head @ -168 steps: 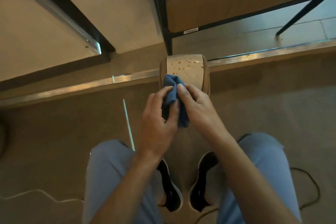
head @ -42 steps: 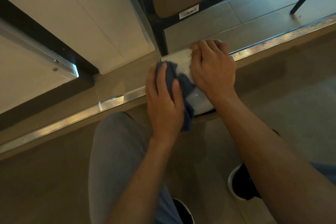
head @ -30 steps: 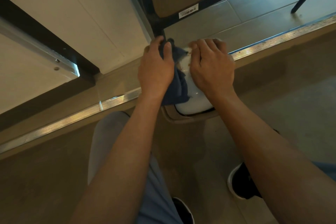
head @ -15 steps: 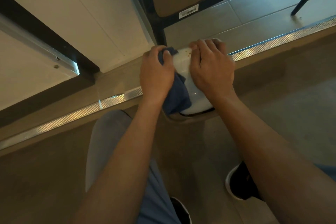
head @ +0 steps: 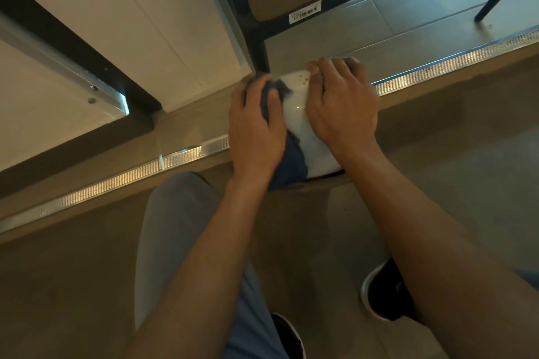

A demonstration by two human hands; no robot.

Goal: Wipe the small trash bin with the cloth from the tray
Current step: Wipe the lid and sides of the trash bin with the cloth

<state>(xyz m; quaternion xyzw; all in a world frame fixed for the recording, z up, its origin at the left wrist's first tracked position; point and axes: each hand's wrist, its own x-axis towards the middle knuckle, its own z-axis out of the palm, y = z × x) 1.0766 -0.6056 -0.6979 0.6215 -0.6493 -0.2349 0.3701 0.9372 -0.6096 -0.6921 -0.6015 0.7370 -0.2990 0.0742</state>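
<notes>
While the left hand (head: 256,128) lies flat on the blue cloth (head: 288,166), its fingers spread and gently bent over the fabric, it presses the cloth against the left side of the small trash bin (head: 303,114). The right hand (head: 341,105) covers the bin's right side, fingers curled over the far top edge and gripping it. The bin's white lid bears brown specks at its far end, and the bin stands on the tan floor (head: 452,154) right against a metal threshold strip (head: 131,175) running from near left to far right. Beyond the bin rises a dark furniture leg (head: 256,46) with a barcode label (head: 304,11) on the frame above. Nearer the camera are grey-blue trouser legs (head: 175,227) and a black shoe (head: 385,294) at the right.
</notes>
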